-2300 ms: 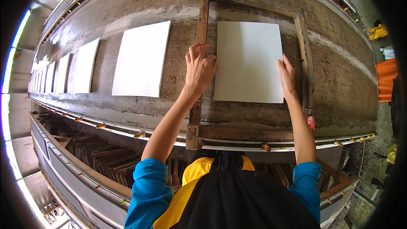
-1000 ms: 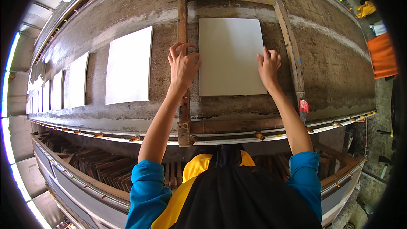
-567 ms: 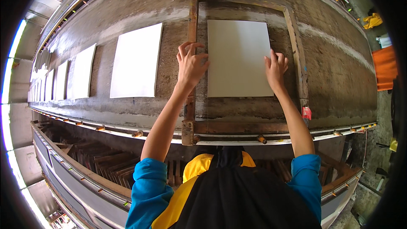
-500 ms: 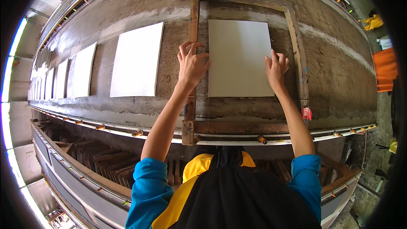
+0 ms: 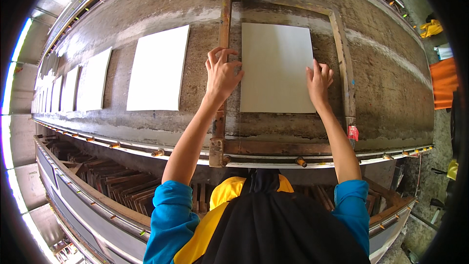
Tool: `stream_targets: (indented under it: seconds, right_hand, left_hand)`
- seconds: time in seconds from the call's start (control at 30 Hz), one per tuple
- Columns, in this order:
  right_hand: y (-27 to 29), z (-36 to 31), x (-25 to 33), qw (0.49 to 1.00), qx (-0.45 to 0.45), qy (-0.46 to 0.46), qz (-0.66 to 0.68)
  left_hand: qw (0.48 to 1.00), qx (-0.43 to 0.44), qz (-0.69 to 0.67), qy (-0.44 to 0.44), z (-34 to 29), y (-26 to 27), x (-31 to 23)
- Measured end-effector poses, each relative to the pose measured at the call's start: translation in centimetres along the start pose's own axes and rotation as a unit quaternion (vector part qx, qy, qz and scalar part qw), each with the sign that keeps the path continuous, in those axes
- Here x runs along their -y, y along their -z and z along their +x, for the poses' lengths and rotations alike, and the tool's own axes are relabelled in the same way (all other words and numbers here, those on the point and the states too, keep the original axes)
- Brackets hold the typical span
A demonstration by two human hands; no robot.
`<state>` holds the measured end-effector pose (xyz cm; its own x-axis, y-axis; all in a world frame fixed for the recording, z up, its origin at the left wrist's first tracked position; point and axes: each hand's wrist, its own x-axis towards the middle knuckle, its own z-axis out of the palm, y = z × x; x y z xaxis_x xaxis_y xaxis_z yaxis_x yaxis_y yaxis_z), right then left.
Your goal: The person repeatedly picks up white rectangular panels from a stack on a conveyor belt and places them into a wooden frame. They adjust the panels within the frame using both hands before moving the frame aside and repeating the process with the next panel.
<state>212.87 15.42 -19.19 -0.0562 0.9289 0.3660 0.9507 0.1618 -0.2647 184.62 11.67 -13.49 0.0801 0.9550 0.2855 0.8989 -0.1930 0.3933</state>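
Observation:
A large wooden frame [image 5: 225, 24] lies on the long brown table [image 5: 391, 98], one end at the table's near edge. Inside its outline is a white rectangular sheet [image 5: 277, 68], greyer in tone than the sheets outside; I cannot tell whether a fine mesh covers it. My left hand [image 5: 223, 72] rests across the frame's left bar, fingers bent and apart, the tips near the sheet's left edge. At the right edge of that sheet is my right hand [image 5: 319, 83], its thumb and fingers apart, the tips touching or close to it. Neither hand holds anything visible.
More white sheets [image 5: 159, 68] lie in a row leftward along the table. A metal rail with orange-brown pegs [image 5: 301, 162] runs along the near edge. Below it, a shelf holds several wooden frames [image 5: 127, 186]. An orange cloth [image 5: 443, 83] hangs at the far right.
The view has shifted very slightly. Both hands, the frame and the sheet stay practically in the same places.

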Motion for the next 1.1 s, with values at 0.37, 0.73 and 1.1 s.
stream_targets:
  seconds: [0.37, 0.73, 1.1]
  right_hand:
    - [0.3, -0.2, 0.4, 1.0, -0.012, 0.011, -0.001]
    - [1.1, -0.4, 1.5, 0.996, -0.033, 0.044, -0.068]
    - [1.3, 0.6, 2.6, 0.964, 0.022, 0.263, -0.027]
  left_hand:
    - [1.0, 0.014, 0.014, 0.004, 0.1, 0.2, -0.1]
    - [0.998, 0.007, 0.064, -0.016, -0.3, 0.0, -0.7]
    - [0.987, 0.02, 0.042, -0.157, -2.9, -5.7, -4.4]
